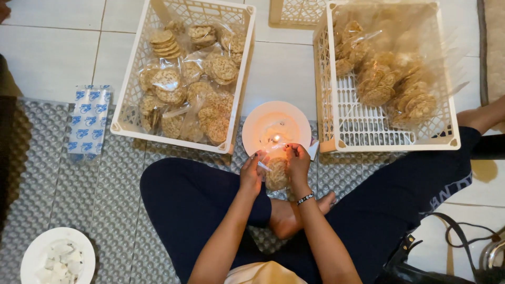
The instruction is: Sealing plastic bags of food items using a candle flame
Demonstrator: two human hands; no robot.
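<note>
I sit cross-legged on the floor. My left hand point(252, 171) and my right hand point(298, 162) both grip a clear plastic bag of round brown crackers point(276, 175). They hold the bag's top edge close to a small candle flame point(276, 138). The flame burns on a white plate point(256, 123) just in front of my hands. A beaded bracelet sits on my right wrist.
A white plastic crate point(130, 94) of bagged crackers stands at the left, a second crate point(363, 123) at the right. A blue-and-white packet point(88, 122) lies on the grey bumpy mat point(113, 192). A white plate with white scraps point(37, 252) is at bottom left, a black bag point(421, 268) at bottom right.
</note>
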